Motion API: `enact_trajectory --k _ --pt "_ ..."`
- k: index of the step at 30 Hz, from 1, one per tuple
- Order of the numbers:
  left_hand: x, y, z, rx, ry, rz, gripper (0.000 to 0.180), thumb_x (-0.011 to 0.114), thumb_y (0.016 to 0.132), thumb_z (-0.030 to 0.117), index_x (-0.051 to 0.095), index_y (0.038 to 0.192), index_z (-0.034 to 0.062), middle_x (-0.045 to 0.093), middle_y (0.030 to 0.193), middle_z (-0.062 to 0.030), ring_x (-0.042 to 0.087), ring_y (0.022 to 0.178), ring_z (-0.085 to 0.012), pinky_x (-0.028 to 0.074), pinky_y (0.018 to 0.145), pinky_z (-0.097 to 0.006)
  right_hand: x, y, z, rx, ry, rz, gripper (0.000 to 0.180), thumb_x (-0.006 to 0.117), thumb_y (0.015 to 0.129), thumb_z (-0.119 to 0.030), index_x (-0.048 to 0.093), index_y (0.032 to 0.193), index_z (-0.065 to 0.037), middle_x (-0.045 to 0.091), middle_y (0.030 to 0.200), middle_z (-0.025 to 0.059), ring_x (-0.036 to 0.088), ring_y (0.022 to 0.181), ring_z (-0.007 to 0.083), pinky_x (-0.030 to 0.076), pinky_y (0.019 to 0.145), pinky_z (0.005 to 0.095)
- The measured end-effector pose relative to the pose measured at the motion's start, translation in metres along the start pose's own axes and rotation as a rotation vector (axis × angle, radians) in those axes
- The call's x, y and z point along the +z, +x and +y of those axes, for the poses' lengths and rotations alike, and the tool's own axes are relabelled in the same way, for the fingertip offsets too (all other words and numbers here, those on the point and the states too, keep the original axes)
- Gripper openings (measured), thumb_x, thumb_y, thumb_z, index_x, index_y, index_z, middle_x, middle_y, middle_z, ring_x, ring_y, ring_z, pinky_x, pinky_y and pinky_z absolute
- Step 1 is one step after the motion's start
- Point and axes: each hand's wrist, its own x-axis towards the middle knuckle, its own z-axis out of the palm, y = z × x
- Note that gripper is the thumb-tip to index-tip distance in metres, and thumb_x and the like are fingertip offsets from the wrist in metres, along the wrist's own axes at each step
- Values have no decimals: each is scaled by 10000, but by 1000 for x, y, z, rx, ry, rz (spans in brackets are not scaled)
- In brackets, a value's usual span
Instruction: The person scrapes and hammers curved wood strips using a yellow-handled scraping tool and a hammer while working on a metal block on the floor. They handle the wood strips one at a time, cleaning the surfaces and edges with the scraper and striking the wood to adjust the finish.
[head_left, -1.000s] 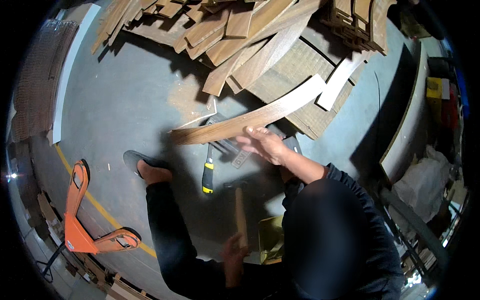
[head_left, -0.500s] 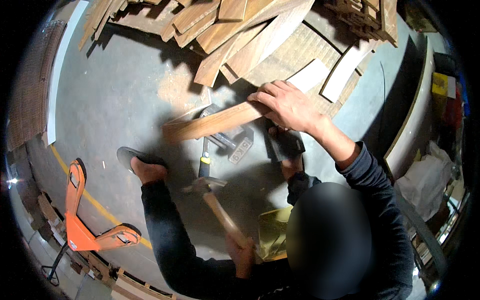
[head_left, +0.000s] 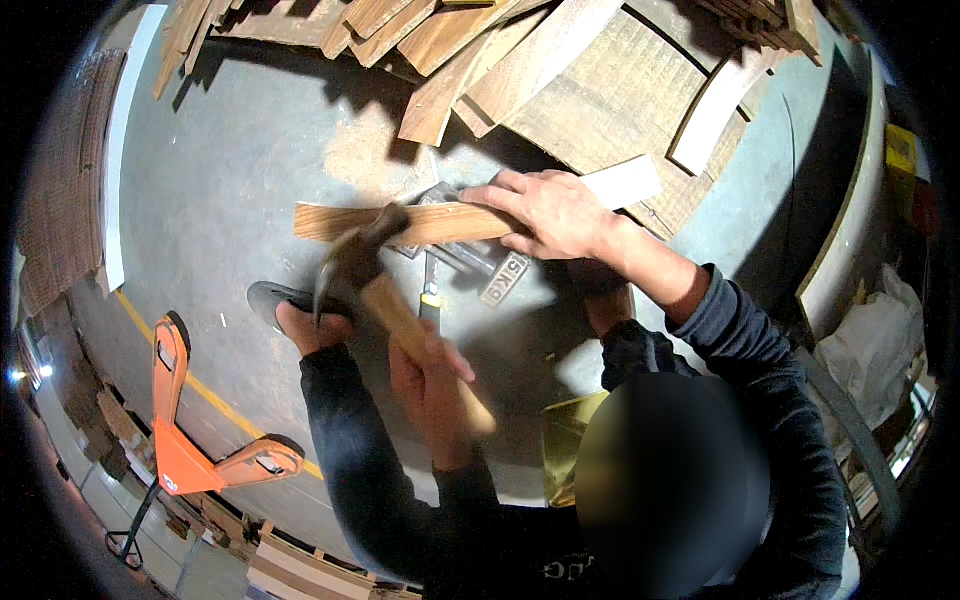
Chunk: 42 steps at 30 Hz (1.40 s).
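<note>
Wooden slat (head_left: pixel 445 222), mid-scene: runs left to right above a grey metal block (head_left: pixel 505 280) on the floor (head_left: pixel 225 150), brown-grained toward the left, pale at the right end. Right hand (head_left: pixel 550 212): lies across the slat, right of its middle, back upward, holding it with fingers bent over the wood and thumb toward the near edge. Left hand (head_left: pixel 430 370): wrapped round the wooden handle of a claw hammer (head_left: pixel 395 310) (slightly blurred), nearer and to the left. Hammer head over the slat's left part, claw toward the near left; cannot tell contact from mere overlap. Just right of the hammer, partly hidden: a black-and-yellow handle (head_left: pixel 432 300). Far side: piled wooden slats (head_left: pixel 450 90), beside a broad board (head_left: pixel 600 100). Nearer, right of the left hand: a shiny yellow container (head_left: pixel 560 450). Well apart on the left: an orange pallet jack (head_left: pixel 190 465).
</note>
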Motion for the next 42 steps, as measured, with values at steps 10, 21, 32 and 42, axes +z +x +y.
enact_trajectory --k 10,21,32,42 --pt "0 18 -5 5 358 75 214 513 937 216 518 1001 12 549 704 -57 505 578 -124 414 528 -298 4 10 -5 57 67 -76 500 603 843 -379 496 1297 -198 621 1002 103 632 905 324 516 752 449" --pt "-7 43 -24 340 805 13 269 456 982 211 461 1130 -14 475 680 -26 405 509 -94 333 459 -244 31 51 17 153 804 -371 347 549 759 -98 678 1080 -125 696 960 116 648 889 257 488 796 353" --pt "1 44 -15 254 883 52 281 492 955 195 521 1120 -32 593 840 -199 581 719 -346 456 638 -405 37 48 6 340 854 -383 303 594 823 -71 635 1122 -49 677 1016 72 602 944 157 458 859 314" --pt "14 45 -16 321 1116 45 276 518 937 188 543 1121 -17 616 984 -267 606 870 -440 469 714 -495 55 41 25 274 988 -318 293 627 816 -114 661 1107 -94 695 965 72 611 899 179 462 824 323"
